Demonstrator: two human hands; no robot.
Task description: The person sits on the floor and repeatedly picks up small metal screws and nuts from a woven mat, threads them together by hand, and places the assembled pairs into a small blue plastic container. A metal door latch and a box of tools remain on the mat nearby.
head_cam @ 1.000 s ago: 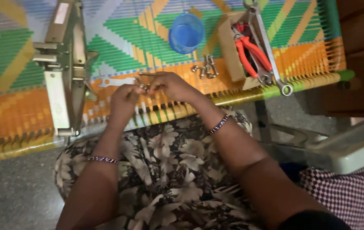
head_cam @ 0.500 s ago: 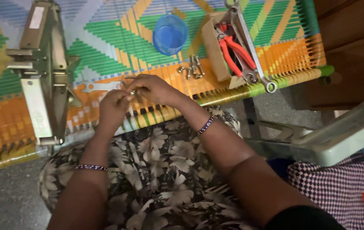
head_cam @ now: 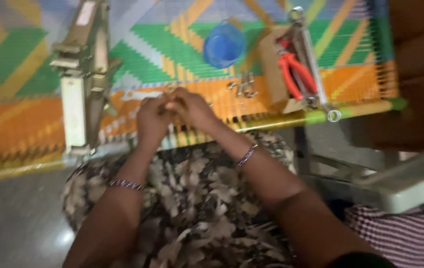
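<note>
Your left hand and right hand pinch together on something tiny, maybe a small metal part, just left of the blue cup. It's too blurry to be sure. Keep both hands low over the woven cot, so it can't drop far.

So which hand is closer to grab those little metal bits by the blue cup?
Probably the right hand: the small metal bits lie just to its right, near the blue cup. The left hand is farther away.
</note>
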